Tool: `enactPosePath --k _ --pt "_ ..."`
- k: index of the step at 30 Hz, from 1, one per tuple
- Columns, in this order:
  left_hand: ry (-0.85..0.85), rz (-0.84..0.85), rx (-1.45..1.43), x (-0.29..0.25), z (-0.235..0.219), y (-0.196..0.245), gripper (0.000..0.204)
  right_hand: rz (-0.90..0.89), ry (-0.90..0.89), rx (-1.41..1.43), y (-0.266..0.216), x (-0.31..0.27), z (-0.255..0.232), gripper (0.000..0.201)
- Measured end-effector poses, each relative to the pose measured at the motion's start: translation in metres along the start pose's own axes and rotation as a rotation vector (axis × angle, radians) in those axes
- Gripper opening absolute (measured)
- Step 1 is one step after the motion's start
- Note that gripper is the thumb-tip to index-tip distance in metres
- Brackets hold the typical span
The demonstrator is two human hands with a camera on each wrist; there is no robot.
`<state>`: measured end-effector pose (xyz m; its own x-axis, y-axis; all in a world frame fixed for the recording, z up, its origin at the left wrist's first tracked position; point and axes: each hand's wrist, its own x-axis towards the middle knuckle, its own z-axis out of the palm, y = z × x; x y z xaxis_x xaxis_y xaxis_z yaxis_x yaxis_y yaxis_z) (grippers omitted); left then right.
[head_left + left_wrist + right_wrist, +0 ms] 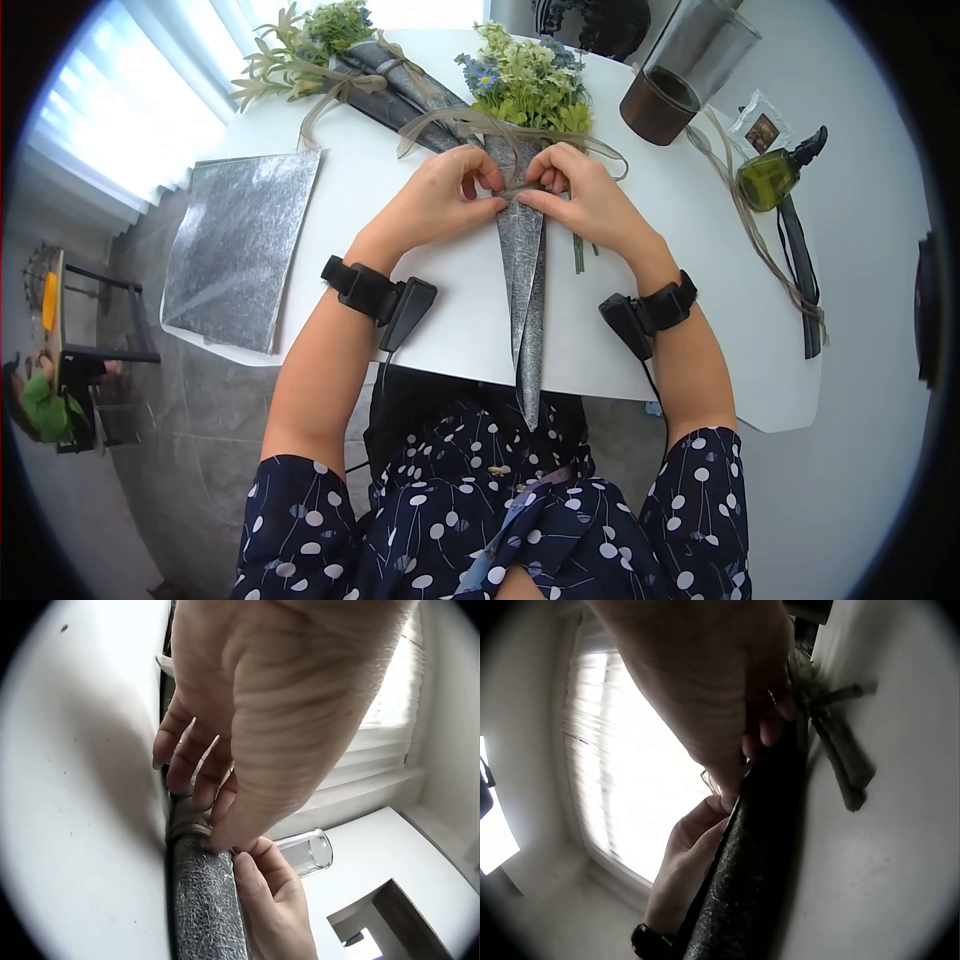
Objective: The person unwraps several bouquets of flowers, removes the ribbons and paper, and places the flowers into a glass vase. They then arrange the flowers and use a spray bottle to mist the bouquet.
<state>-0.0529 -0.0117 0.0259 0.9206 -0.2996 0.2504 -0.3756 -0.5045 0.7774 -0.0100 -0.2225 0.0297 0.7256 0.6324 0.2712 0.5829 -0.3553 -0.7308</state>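
Observation:
A cone of dark silvery paper (524, 270) lies on the white table, its tip over the front edge, with a bunch of flowers (525, 85) at its upper end. Around its upper part runs a beige ribbon (515, 190). The left hand (440, 200) pinches the ribbon between thumb and fingers; from the other side the right hand (590, 200) pinches it too. In the left wrist view, the ribbon (191, 825) circles the paper (210, 900) beneath the left hand (262, 712). The right wrist view has the right hand (705, 690) beside the paper (731, 892).
Two wrapped bouquets (385, 85) lie at the back left, and paper sheets (245, 250) at the left. A glass vase (690, 75), a green spray bottle (770, 180), a sachet (760, 125) and loose ribbons (760, 245) are at the right. Stems (578, 252) show beside the cone.

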Motion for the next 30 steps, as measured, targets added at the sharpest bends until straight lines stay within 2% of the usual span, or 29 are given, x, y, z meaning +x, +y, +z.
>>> enactPosePath --k 5,8,10,11,13,14,16,17,19,21,23,25,27,30 --pt "-0.033 0.021 0.016 0.001 0.002 0.001 0.014 0.025 -0.06 0.016 0.001 -0.001 0.002 0.019" --pt "0.041 0.036 -0.025 0.003 -0.001 0.006 0.01 -0.008 0.022 0.026 -0.003 -0.001 0.003 0.021" --pt "0.041 -0.027 -0.12 0.005 -0.007 0.008 0.008 -0.145 0.103 -0.044 -0.007 0.0 0.003 0.021" --pt "0.041 -0.027 -0.119 0.005 -0.006 0.008 0.008 -0.146 0.103 -0.044 -0.007 0.0 0.004 0.021" --pt "0.09 -0.053 -0.422 0.005 -0.004 0.009 0.007 -0.125 0.112 0.025 -0.005 0.0 0.004 0.02" --pt "0.092 -0.052 -0.422 0.004 -0.005 0.01 0.007 -0.127 0.112 0.024 0.0 0.001 0.006 0.02" --pt "0.056 -0.113 -0.531 0.003 -0.013 0.016 0.013 -0.045 0.205 0.408 0.011 0.005 0.01 0.018" --pt "0.055 -0.108 -0.53 0.003 -0.018 0.016 0.013 -0.047 0.208 0.405 0.011 0.005 0.006 0.018" --pt "0.071 -0.132 -0.522 0.001 -0.03 0.015 0.021 0.003 0.248 0.779 0.007 0.005 -0.004 0.016" --pt "0.109 -0.094 -0.429 0.0 -0.04 0.012 0.026 -0.021 0.303 0.843 0.003 0.008 -0.012 0.014" --pt "0.113 -0.063 -0.363 -0.001 -0.05 0.009 0.027 -0.02 0.384 1.035 -0.003 0.008 -0.029 0.014" --pt "0.161 -0.059 -0.387 -0.001 -0.051 0.011 0.031 -0.048 0.43 1.046 -0.007 0.008 -0.044 0.015" --pt "0.09 -0.092 -0.363 -0.004 -0.059 0.011 0.03 -0.128 0.478 1.068 -0.01 0.003 -0.067 0.014" --pt "0.069 -0.057 -0.364 -0.008 -0.074 0.019 0.029 -0.153 0.516 1.021 -0.021 -0.009 -0.105 0.017"
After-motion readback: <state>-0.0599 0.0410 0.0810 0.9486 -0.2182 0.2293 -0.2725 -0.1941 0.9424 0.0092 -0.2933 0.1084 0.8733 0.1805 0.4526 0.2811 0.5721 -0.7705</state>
